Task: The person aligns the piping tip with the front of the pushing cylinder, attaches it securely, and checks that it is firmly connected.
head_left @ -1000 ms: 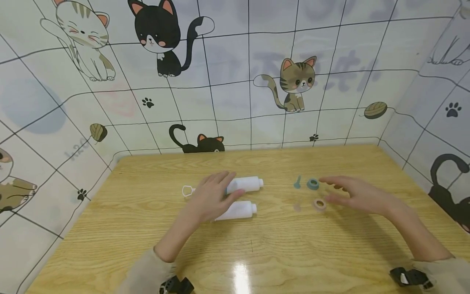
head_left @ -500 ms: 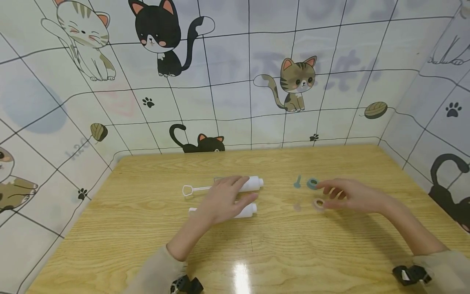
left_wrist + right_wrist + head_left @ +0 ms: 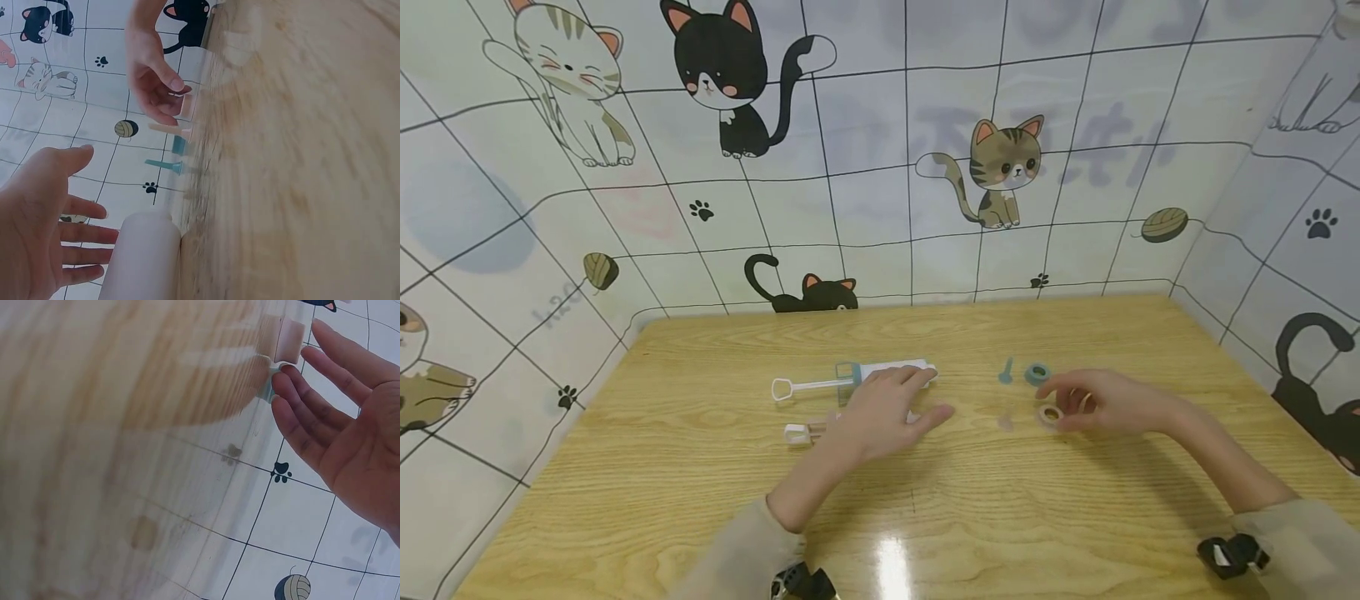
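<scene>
My left hand (image 3: 883,417) reaches over two white syringe-like tubes lying side by side, its fingers extended and the thumb apart. The far tube (image 3: 880,369) has a teal flange and a plunger (image 3: 816,385) ending in a loop handle. Most of the near tube is hidden under the hand; its pale plunger end (image 3: 797,433) shows. In the left wrist view a white tube (image 3: 144,256) stands just beyond the fingers. My right hand (image 3: 1108,400) is low around the pink ring cap (image 3: 1049,416), fingertips close to it. A teal ring cap (image 3: 1037,374) sits just behind.
Left of the ring caps lie a teal nozzle (image 3: 1006,372) and a pale pink nozzle (image 3: 1005,422). The wooden table (image 3: 1000,517) meets a cat-patterned wall covering (image 3: 865,200) at the back and sides.
My left hand has slid rightward along the tubes, uncovering the plunger and teal flange. The right hand has moved slightly left and closer around the pink ring cap, fingers bending more.
</scene>
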Motion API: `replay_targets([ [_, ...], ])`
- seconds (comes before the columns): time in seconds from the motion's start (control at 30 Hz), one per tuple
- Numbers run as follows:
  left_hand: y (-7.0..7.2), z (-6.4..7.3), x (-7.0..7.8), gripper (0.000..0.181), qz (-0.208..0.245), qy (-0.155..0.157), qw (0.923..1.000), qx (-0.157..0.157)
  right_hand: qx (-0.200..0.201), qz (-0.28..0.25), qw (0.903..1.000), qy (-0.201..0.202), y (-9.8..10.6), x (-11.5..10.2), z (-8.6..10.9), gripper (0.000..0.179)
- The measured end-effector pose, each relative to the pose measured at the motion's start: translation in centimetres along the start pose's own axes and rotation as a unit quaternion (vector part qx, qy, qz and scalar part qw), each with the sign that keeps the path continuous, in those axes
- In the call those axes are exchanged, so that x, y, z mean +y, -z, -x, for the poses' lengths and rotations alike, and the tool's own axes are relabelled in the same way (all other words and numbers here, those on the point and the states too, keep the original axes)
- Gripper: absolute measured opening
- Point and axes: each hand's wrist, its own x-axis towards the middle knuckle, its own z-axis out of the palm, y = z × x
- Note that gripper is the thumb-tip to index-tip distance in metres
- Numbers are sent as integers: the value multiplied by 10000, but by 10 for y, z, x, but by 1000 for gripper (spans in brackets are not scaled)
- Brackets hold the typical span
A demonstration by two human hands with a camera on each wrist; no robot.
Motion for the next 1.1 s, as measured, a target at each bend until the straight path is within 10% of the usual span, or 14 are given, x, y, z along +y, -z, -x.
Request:
replay_targets([
  [1.1,-35,-31,39,49,324,-730,9965,-231,-120,109,9998,107,0,2,-2,24],
])
